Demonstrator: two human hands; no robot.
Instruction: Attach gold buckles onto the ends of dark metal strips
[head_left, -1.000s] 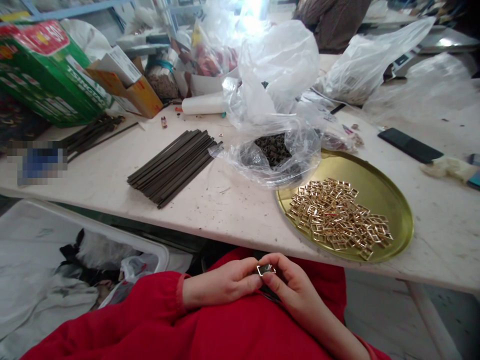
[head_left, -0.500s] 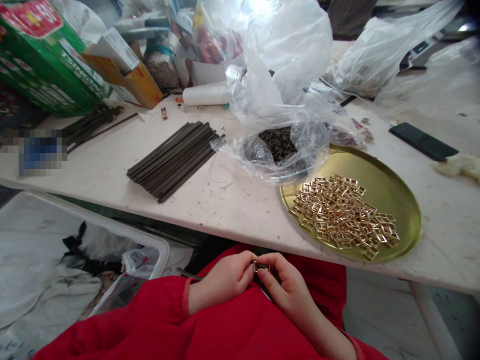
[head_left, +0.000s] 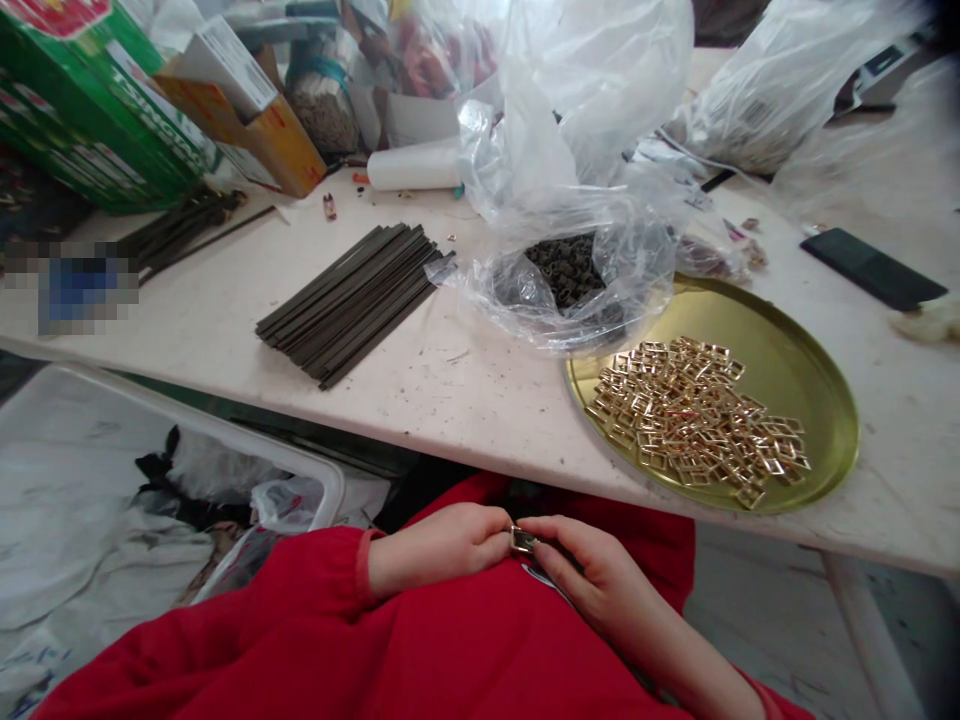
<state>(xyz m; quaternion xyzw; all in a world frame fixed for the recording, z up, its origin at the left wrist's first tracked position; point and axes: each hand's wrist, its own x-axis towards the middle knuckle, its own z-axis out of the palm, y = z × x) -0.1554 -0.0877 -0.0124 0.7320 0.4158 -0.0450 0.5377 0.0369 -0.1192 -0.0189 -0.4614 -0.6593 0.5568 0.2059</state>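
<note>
Head camera looks down at our lap: our left hand [head_left: 442, 545] and right hand [head_left: 592, 575] meet, fingertips pinched shut on one small gold buckle [head_left: 523, 541], below the table edge, near the gold tray [head_left: 817, 400] of buckles [head_left: 697, 420].

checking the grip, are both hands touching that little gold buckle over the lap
Touching. The head view shows the left hand and right hand meeting fingertip to fingertip around the gold buckle, with no gap visible on either side.
</note>
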